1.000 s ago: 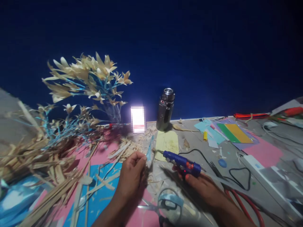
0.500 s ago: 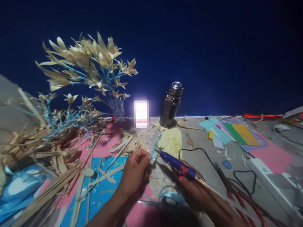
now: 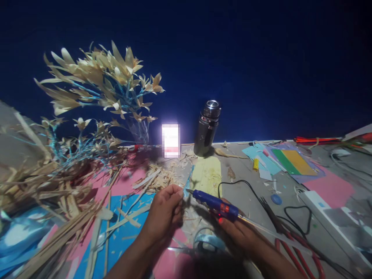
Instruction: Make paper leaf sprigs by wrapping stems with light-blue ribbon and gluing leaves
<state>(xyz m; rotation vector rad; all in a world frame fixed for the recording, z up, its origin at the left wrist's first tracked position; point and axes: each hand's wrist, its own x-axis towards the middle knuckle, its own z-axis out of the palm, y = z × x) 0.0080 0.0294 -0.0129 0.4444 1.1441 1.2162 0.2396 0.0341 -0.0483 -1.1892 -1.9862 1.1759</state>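
My right hand (image 3: 236, 230) is wrapped round a blue glue gun (image 3: 213, 204) with a red light glowing by the fingers. A clear glue stick (image 3: 258, 224) runs out of its back end. The glue gun's nozzle points left, just beside the fingertips of my left hand (image 3: 165, 209). Those fingertips are pinched on a thin light-blue stem (image 3: 190, 177) that slants up and away. Whether the nozzle touches the stem, I cannot tell. Below, between the hands, lies a roll of light-blue tape (image 3: 209, 241).
Dried-husk flowers on blue stems (image 3: 116, 77) stand back left, above piled husk strips (image 3: 72, 201). A dark flask (image 3: 205, 130) stands behind a pale yellow sheet (image 3: 207, 174). To the right lie red-handled pliers (image 3: 299, 252), a black cable (image 3: 250, 186) and a white power strip (image 3: 331, 228).
The glue gun's nozzle has come slightly left and down, closer to my left fingertips. My left hand keeps its pinch. The whole view has shifted a little.
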